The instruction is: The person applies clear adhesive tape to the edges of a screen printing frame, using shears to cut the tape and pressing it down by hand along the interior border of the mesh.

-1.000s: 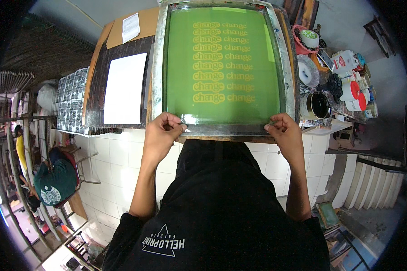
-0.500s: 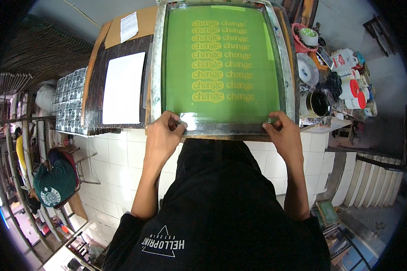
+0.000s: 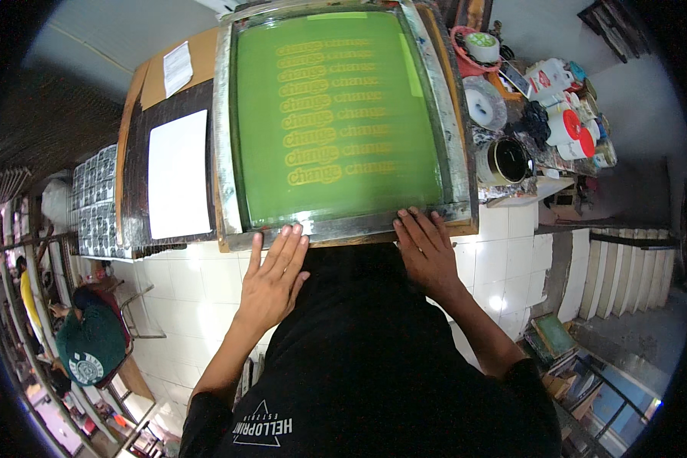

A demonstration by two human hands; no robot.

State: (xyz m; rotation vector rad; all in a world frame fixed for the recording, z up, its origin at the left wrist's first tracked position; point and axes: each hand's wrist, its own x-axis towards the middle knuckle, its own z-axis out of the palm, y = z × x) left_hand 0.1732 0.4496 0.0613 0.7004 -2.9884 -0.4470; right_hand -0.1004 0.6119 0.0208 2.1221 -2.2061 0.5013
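A screen-printing frame (image 3: 229, 137) with grey metal bars lies on the worktable in front of me. Its green mesh (image 3: 412, 160) carries rows of yellowish lettering in two columns. At the left part of the frame's near bar, my left hand (image 3: 271, 271) rests with straight fingers, their tips on the bar. My right hand (image 3: 429, 256) lies farther right along the same bar, palm down and fingers stretched out. Neither hand grips anything. What is under the mesh cannot be made out.
White sheets (image 3: 178, 175) lie left of the frame, with a small paper (image 3: 178, 69) on brown cardboard (image 3: 153, 80) behind. At right stand a dark-filled can (image 3: 509, 160), a clear tub (image 3: 485, 103) and red-lidded containers (image 3: 565, 126). A person (image 3: 95, 343) sits at far left.
Both hands have gone from pinching near the frame's near corners to lying with fingers extended on its near bar. The view has shifted, so the frame appears farther left.
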